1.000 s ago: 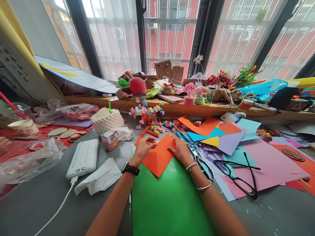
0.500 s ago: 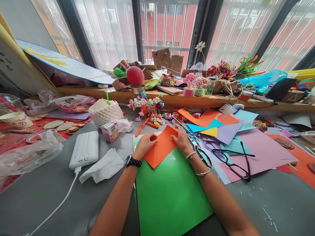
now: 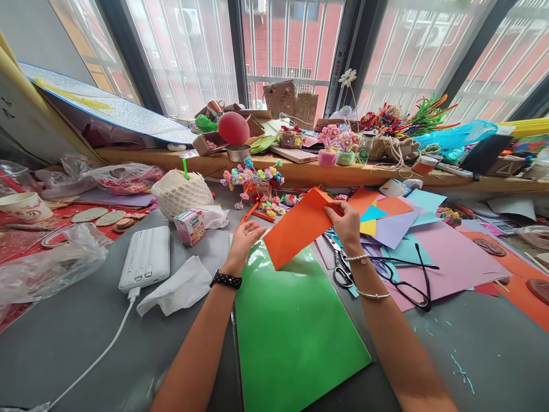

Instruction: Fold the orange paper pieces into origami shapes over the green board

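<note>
An orange sheet of paper (image 3: 298,229) is held up, tilted, above the far end of a glossy green board (image 3: 295,326). My right hand (image 3: 345,223) pinches its upper right edge between thumb and fingers. Just left of the paper, my left hand (image 3: 245,243) has its fingers apart and grips nothing; a small gap shows between fingertips and sheet. Black-handled scissors (image 3: 343,272) lie beside the board under my right wrist. Behind my left hand lies an orange-handled tool (image 3: 251,212), partly hidden.
On the left are a white power bank (image 3: 144,257) with a cable, a crumpled tissue (image 3: 175,286) and a small pink box (image 3: 190,226). To the right, black glasses (image 3: 414,280) rest on coloured papers (image 3: 458,257). Crocheted flowers (image 3: 253,180) stand behind.
The orange paper has risen off the board and opened out wider. My right hand moved right and up with its edge. My left hand has let go and drawn slightly left.
</note>
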`<state>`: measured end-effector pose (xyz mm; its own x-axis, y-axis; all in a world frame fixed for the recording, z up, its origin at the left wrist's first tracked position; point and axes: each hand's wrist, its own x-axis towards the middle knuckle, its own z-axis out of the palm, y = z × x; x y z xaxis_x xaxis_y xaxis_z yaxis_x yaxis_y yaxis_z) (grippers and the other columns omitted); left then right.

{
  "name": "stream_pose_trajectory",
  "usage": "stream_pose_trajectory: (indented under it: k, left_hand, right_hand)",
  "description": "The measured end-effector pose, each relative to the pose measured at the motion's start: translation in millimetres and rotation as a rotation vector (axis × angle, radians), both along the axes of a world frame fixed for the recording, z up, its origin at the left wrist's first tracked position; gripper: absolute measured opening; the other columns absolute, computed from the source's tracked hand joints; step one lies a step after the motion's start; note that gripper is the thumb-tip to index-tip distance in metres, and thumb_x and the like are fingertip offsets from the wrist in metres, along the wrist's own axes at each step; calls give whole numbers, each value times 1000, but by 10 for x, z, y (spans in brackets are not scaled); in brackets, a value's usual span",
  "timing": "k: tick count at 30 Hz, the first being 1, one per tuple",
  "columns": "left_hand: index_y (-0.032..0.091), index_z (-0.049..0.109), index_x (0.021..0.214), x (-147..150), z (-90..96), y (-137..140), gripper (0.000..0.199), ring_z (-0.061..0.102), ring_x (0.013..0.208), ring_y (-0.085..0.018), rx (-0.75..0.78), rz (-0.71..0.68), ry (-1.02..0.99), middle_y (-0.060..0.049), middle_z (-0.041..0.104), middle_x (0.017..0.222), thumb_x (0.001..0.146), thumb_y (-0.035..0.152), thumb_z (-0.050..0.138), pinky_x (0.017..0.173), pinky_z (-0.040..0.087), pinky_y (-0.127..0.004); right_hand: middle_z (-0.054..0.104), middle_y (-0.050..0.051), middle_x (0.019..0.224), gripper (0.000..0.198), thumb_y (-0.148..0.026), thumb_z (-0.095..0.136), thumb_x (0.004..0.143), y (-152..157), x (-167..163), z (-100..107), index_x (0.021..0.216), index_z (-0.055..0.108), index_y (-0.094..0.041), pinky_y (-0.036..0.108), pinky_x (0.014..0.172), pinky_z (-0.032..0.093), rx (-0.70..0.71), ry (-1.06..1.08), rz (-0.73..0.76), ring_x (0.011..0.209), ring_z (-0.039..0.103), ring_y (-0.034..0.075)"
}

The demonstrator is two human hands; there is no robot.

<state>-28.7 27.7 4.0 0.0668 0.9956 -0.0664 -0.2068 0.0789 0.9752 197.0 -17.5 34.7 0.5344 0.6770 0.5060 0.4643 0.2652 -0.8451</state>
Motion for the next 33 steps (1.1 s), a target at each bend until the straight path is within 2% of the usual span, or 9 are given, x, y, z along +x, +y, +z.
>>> stream_pose_trajectory:
  k: [5, 8, 11, 13, 17, 20, 23, 27, 33]
  left_hand:
    - [14, 53, 82, 25, 26, -16, 25, 55, 91, -14, -97, -50, -132, -6, 57, 92, 61, 15, 67, 86, 40, -26]
    - [13, 56, 79, 39, 34, -37, 19, 57, 85, -14, -131, -191, -156, -7, 60, 88, 65, 20, 66, 82, 43, -25]
    - [13, 60, 80, 28, 47, -72, 25, 60, 77, -16, -178, -403, -133, -9, 62, 85, 63, 29, 66, 70, 48, -26]
    - [13, 61, 78, 13, 56, -91, 26, 60, 71, -16, -181, -419, -101, -8, 63, 80, 59, 29, 69, 67, 49, -26]
    - [13, 60, 69, 4, 86, -112, 25, 59, 61, -12, -118, -242, -97, -1, 62, 65, 51, 24, 74, 70, 48, -28]
    - [12, 59, 70, 27, 104, -123, 25, 58, 61, -12, -57, -188, -101, -1, 62, 67, 53, 26, 72, 71, 48, -29]
    - [13, 56, 70, 67, 96, -133, 23, 59, 65, -13, -7, -158, -154, -1, 61, 70, 55, 25, 69, 72, 48, -30]
    - [13, 55, 72, 113, 71, -145, 20, 59, 72, -13, 58, -167, -267, 0, 60, 75, 57, 21, 66, 78, 46, -30]
    - [17, 51, 86, 125, 110, -189, 28, 57, 84, -14, 123, -227, -373, -1, 60, 86, 61, 19, 64, 82, 43, -30]
  right_hand:
    - [64, 7, 78, 21, -31, 58, 65, -26, 74, 75, 78, 59, -14, 31, 69, 48, 90, 87, 51, 73, 60, 16]
    - [64, 6, 81, 23, -32, 60, 64, -51, 104, 150, 79, 58, -15, 31, 71, 47, 158, 162, 73, 75, 60, 16]
    - [64, 6, 80, 23, -32, 60, 64, -80, 113, 219, 79, 57, -15, 31, 69, 48, 178, 233, 92, 74, 60, 16]
    - [65, 6, 80, 23, -33, 59, 65, -107, 111, 251, 79, 58, -15, 31, 67, 49, 173, 202, 74, 73, 60, 16]
    - [65, 6, 79, 20, -32, 53, 72, -175, 62, 281, 82, 60, -16, 31, 69, 48, 178, -120, -133, 73, 60, 17]
    - [65, 6, 88, 22, -26, 44, 79, -196, -73, 254, 90, 61, -18, 33, 76, 46, 169, -419, -237, 81, 59, 18]
    - [61, 6, 103, 29, -19, 36, 83, -174, -309, 159, 103, 56, -19, 32, 84, 43, 210, -627, -111, 95, 55, 17]
    - [56, 9, 111, 32, -14, 34, 83, -141, -654, -21, 109, 54, -15, 31, 87, 42, 161, -871, 103, 102, 52, 17]
    - [54, 11, 114, 34, -10, 34, 83, -136, -895, -199, 110, 53, -12, 34, 91, 40, 94, -1000, 217, 108, 48, 19]
